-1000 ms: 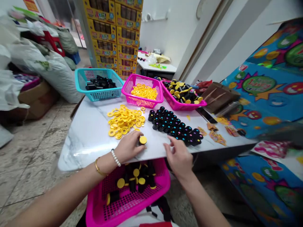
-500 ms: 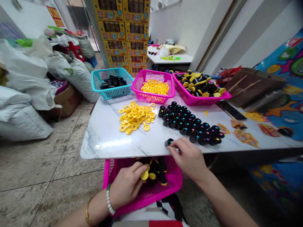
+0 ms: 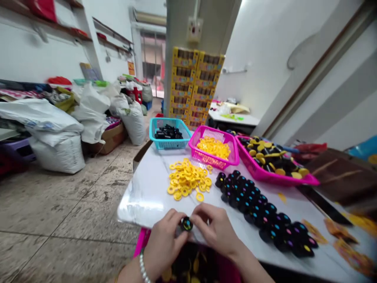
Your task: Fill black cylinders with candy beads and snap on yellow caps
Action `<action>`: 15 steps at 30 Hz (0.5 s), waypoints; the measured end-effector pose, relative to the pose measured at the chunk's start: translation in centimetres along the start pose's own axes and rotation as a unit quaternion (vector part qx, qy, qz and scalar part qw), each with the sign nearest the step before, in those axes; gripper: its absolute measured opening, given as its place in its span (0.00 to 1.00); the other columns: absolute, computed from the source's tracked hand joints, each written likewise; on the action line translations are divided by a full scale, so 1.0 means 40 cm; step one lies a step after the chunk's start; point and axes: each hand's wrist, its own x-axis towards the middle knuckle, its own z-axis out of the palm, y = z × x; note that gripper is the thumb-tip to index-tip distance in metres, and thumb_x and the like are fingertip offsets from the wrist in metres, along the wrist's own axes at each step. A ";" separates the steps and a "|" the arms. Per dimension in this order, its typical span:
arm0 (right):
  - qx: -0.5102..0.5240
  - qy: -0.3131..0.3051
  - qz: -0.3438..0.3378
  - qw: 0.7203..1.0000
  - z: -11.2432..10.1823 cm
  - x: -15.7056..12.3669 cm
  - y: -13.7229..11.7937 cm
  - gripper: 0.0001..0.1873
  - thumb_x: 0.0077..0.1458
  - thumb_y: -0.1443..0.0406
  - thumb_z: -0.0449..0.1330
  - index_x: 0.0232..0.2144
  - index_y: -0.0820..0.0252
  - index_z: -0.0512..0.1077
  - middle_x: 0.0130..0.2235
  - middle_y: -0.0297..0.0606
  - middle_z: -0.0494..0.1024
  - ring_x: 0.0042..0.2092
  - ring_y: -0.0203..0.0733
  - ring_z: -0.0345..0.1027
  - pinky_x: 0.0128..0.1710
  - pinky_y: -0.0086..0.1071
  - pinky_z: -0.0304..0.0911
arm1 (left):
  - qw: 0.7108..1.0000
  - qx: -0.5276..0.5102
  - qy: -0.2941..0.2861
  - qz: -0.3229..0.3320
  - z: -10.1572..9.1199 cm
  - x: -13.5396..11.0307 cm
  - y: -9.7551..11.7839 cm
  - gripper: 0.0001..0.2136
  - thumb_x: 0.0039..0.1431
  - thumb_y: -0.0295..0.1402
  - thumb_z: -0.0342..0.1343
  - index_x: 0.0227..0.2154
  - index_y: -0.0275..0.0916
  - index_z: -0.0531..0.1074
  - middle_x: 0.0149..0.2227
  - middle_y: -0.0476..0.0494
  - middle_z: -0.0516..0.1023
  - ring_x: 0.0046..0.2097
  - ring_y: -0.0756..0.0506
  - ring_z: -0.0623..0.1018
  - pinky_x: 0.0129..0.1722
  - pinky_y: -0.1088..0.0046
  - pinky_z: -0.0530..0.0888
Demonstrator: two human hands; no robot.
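Note:
My left hand (image 3: 165, 243) and my right hand (image 3: 216, 228) meet at the near edge of the white marble table (image 3: 147, 196). Between their fingertips they pinch one small black tube (image 3: 186, 223) with a coloured dot on its end. Just beyond lies a loose pile of yellow rings (image 3: 188, 181). A long cluster of standing black tubes (image 3: 259, 210) runs along the table to the right. Below the table edge, partly hidden by my hands, is a pink basket (image 3: 141, 243) with black and yellow pieces.
At the back of the table stand a teal basket (image 3: 167, 135) of black tubes, a pink basket (image 3: 215, 149) of yellow rings and a pink tray (image 3: 273, 165) of capped tubes. White sacks (image 3: 59, 137) lie on the floor at left. Stacked yellow cartons (image 3: 194, 88) stand behind.
My left hand has come up from the basket below the table and joined my right hand on one black tube. The camera has tilted up, showing more of the room.

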 end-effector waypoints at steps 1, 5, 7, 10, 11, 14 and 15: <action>-0.042 0.039 0.035 0.998 0.000 0.027 0.019 0.14 0.60 0.56 0.54 0.29 0.59 0.70 0.26 0.33 0.71 0.28 0.35 0.65 0.30 0.28 0.57 | 1.000 -0.006 0.003 -0.004 0.000 0.007 0.000 0.12 0.51 0.25 0.55 0.40 0.42 0.70 0.39 0.46 0.72 0.40 0.45 0.73 0.41 0.70 0.70; -0.235 0.074 0.131 0.960 0.001 0.107 0.075 0.13 0.53 0.55 0.59 0.30 0.60 0.71 0.34 0.40 0.76 0.32 0.42 0.70 0.30 0.31 0.55 | 1.000 -0.004 0.005 -0.012 0.002 0.024 -0.001 0.12 0.47 0.23 0.56 0.36 0.40 0.71 0.38 0.45 0.72 0.40 0.45 0.73 0.40 0.70 0.70; -0.280 0.024 0.132 0.951 0.002 0.110 0.082 0.09 0.53 0.59 0.58 0.30 0.60 0.71 0.35 0.40 0.77 0.34 0.44 0.72 0.29 0.30 0.55 | 1.000 -0.001 0.002 -0.006 0.002 0.031 0.004 0.12 0.47 0.24 0.55 0.36 0.40 0.71 0.38 0.46 0.72 0.39 0.45 0.73 0.40 0.71 0.70; -0.317 -0.038 0.124 0.940 -0.004 0.075 0.077 0.09 0.53 0.66 0.55 0.37 0.60 0.72 0.33 0.41 0.79 0.34 0.44 0.74 0.29 0.30 0.54 | 1.000 0.002 0.015 0.020 0.005 0.044 0.013 0.11 0.49 0.25 0.56 0.37 0.42 0.71 0.38 0.47 0.72 0.40 0.46 0.73 0.41 0.71 0.70; -0.328 -0.053 0.118 0.936 -0.008 0.059 0.074 0.12 0.52 0.67 0.55 0.40 0.61 0.71 0.32 0.41 0.79 0.33 0.45 0.74 0.28 0.30 0.53 | 0.999 0.008 0.018 0.030 0.009 0.049 0.014 0.11 0.50 0.26 0.56 0.37 0.42 0.71 0.38 0.47 0.72 0.40 0.46 0.73 0.41 0.71 0.70; -0.353 -0.076 0.091 0.928 -0.023 0.014 0.069 0.11 0.55 0.68 0.53 0.40 0.59 0.70 0.31 0.41 0.79 0.31 0.44 0.74 0.26 0.30 0.52 | 0.998 0.042 0.018 0.052 0.026 0.058 0.006 0.10 0.52 0.30 0.58 0.38 0.40 0.71 0.36 0.46 0.72 0.40 0.44 0.73 0.41 0.69 0.70; -0.359 -0.079 0.081 0.927 -0.027 0.001 0.069 0.09 0.56 0.68 0.52 0.38 0.59 0.71 0.31 0.40 0.79 0.31 0.43 0.73 0.26 0.30 0.52 | 0.997 0.053 0.020 0.060 0.032 0.059 0.002 0.10 0.53 0.32 0.58 0.39 0.40 0.71 0.36 0.46 0.72 0.41 0.44 0.73 0.41 0.68 0.70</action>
